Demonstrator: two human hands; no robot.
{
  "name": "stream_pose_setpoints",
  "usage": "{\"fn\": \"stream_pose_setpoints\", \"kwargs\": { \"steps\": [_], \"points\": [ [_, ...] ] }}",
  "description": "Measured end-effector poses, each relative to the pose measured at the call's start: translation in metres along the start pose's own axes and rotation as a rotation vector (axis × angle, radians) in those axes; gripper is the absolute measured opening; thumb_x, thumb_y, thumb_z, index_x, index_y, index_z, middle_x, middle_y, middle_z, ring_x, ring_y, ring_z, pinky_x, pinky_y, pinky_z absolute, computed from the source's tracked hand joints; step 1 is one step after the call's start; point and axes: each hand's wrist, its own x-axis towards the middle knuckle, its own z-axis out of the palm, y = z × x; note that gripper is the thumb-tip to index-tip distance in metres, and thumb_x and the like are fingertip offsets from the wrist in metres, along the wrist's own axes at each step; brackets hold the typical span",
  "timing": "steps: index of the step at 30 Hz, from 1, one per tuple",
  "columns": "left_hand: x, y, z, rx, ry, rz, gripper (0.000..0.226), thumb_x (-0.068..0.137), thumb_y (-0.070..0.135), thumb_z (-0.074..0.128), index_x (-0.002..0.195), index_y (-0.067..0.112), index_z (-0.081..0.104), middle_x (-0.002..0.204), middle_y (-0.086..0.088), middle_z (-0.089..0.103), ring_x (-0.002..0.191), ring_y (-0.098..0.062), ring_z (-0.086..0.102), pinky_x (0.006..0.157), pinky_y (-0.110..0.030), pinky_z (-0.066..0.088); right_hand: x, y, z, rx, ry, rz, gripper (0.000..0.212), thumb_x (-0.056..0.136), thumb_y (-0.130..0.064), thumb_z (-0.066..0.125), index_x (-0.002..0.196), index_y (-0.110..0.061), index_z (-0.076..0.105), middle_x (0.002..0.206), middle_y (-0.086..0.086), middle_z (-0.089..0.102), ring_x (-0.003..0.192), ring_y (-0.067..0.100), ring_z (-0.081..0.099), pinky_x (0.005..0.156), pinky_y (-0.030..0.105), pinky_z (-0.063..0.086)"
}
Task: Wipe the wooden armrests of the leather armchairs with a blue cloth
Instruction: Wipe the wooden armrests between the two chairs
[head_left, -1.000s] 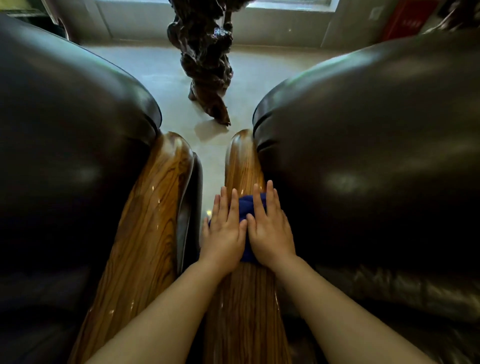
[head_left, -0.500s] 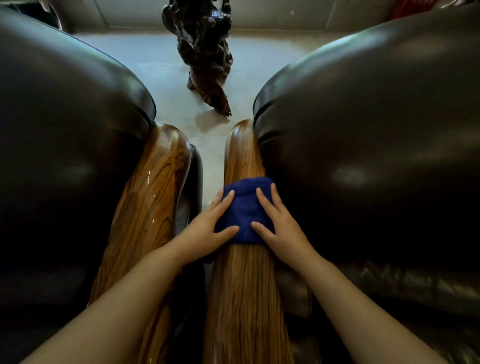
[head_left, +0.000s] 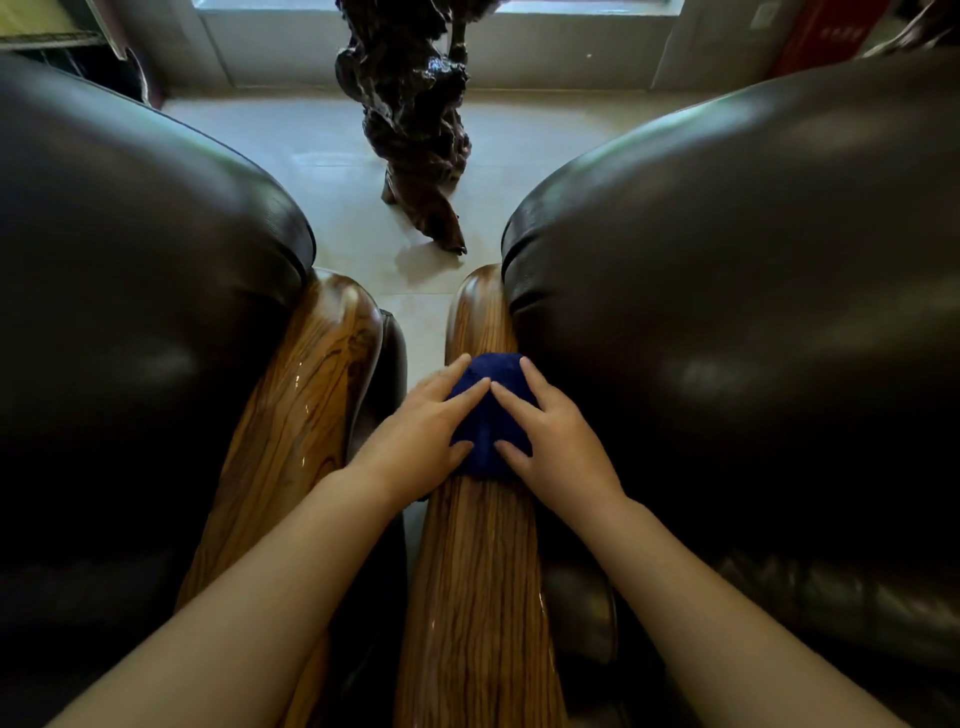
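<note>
Two dark leather armchairs stand side by side, their bulging padded arms filling the left (head_left: 140, 291) and right (head_left: 727, 291) of the view. Between them run two glossy wooden armrests with bold striped grain: the left one (head_left: 301, 415) catches bright streaks of light, and the right one (head_left: 478, 597) runs from the near edge toward its rounded far end. A narrow strip of pale tiled floor (head_left: 322, 156) shows in the gap between the chairs and opens out beyond them.

The blue cloth (head_left: 488, 415) lies bunched on top of the right armrest, about midway along its visible length. The left hand (head_left: 421, 441) presses down on the cloth's left side with fingers spread flat; the right hand (head_left: 556, 441) does the same on its right side. Their index fingertips nearly meet over the cloth. Neither hand is closed around it: both lie open, palms down, pinning it to the wood.

On the far floor stands a dark, gnarled wooden carving (head_left: 415, 119), glossy and twisted, its foot resting on the tiles. Behind it runs a low pale wall under a window ledge, with a red panel (head_left: 826, 31) at the far right.
</note>
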Motion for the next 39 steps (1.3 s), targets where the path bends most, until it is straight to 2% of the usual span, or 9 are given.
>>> {"fn": "stream_pose_setpoints", "kwargs": {
  "steps": [4,11,17,21,24,29,34,37,39],
  "points": [
    [0.006,-0.002,0.002,-0.181,-0.088,-0.063,0.064,0.088,0.017,0.055,0.142,0.025,0.022,0.156,0.0,0.01,0.143,-0.018,0.007,0.117,-0.035,0.01,0.005,0.004,-0.001,0.125,-0.112,0.039,0.059,0.087,-0.021,0.06,0.14,-0.023,0.034,0.155,0.001,0.019,0.141,0.018,0.018,0.111,0.024,0.014],
    [0.024,-0.016,-0.002,-0.321,-0.046,-0.088,0.061,0.081,0.015,0.064,0.136,0.025,0.039,0.152,0.0,0.026,0.14,-0.016,0.02,0.112,-0.03,0.017,0.024,0.009,-0.005,0.182,-0.056,0.085,0.055,0.08,-0.019,0.068,0.132,-0.018,0.049,0.147,0.003,0.036,0.135,0.02,0.03,0.109,0.025,0.019],
    [-0.021,-0.008,0.009,-0.259,0.105,-0.036,0.044,0.077,0.007,0.066,0.119,0.019,0.059,0.124,-0.001,0.053,0.118,-0.014,0.047,0.102,-0.023,0.033,-0.015,-0.004,0.01,0.094,0.12,0.027,0.033,0.077,-0.014,0.068,0.11,-0.015,0.064,0.112,0.003,0.06,0.106,0.02,0.048,0.092,0.02,0.029],
    [-0.053,0.008,0.003,-0.202,0.055,-0.031,0.036,0.081,0.01,0.062,0.115,0.02,0.061,0.098,0.01,0.047,0.096,-0.009,0.051,0.085,-0.017,0.04,-0.033,-0.013,-0.011,0.141,-0.02,0.034,0.017,0.078,-0.014,0.067,0.094,-0.02,0.067,0.096,-0.002,0.064,0.092,0.01,0.051,0.085,0.024,0.04],
    [-0.058,0.024,-0.021,-0.236,0.058,-0.064,0.034,0.079,0.009,0.064,0.111,0.022,0.064,0.086,0.017,0.044,0.084,-0.002,0.048,0.072,-0.007,0.035,-0.037,-0.024,-0.043,0.259,-0.087,0.118,0.018,0.076,-0.013,0.068,0.093,-0.02,0.069,0.091,-0.005,0.064,0.085,0.007,0.056,0.077,0.02,0.045],
    [-0.071,0.069,-0.087,-0.243,0.088,-0.089,0.03,0.074,0.009,0.068,0.101,0.021,0.068,0.091,0.007,0.056,0.083,-0.007,0.054,0.072,-0.018,0.045,-0.053,-0.056,-0.12,0.287,-0.113,0.132,0.017,0.074,-0.015,0.072,0.089,-0.022,0.07,0.084,-0.006,0.066,0.08,0.008,0.062,0.069,0.018,0.048],
    [-0.099,0.137,-0.163,-0.302,0.007,-0.064,0.025,0.071,0.007,0.069,0.087,0.027,0.069,0.073,0.016,0.06,0.067,0.002,0.059,0.049,-0.007,0.043,-0.094,-0.093,-0.224,0.324,-0.138,0.125,0.017,0.074,-0.016,0.072,0.086,-0.028,0.07,0.079,-0.014,0.065,0.079,0.003,0.061,0.064,0.014,0.045],
    [-0.118,0.19,-0.202,-0.298,-0.031,-0.032,0.031,0.067,0.01,0.071,0.066,0.04,0.063,0.069,0.016,0.063,0.061,0.005,0.061,0.052,-0.007,0.047,-0.131,-0.108,-0.282,0.339,-0.104,0.163,0.016,0.072,-0.017,0.072,0.081,-0.03,0.07,0.075,-0.013,0.067,0.075,0.002,0.062,0.066,0.018,0.05],
    [-0.128,0.232,-0.225,-0.297,-0.046,-0.006,0.032,0.065,0.011,0.072,0.06,0.042,0.063,0.069,0.014,0.065,0.065,-0.001,0.063,0.065,-0.02,0.055,-0.158,-0.114,-0.324,0.371,-0.074,0.18,0.017,0.069,-0.016,0.071,0.075,-0.032,0.07,0.076,-0.008,0.07,0.073,0.006,0.064,0.07,0.028,0.054]
  ]
}}
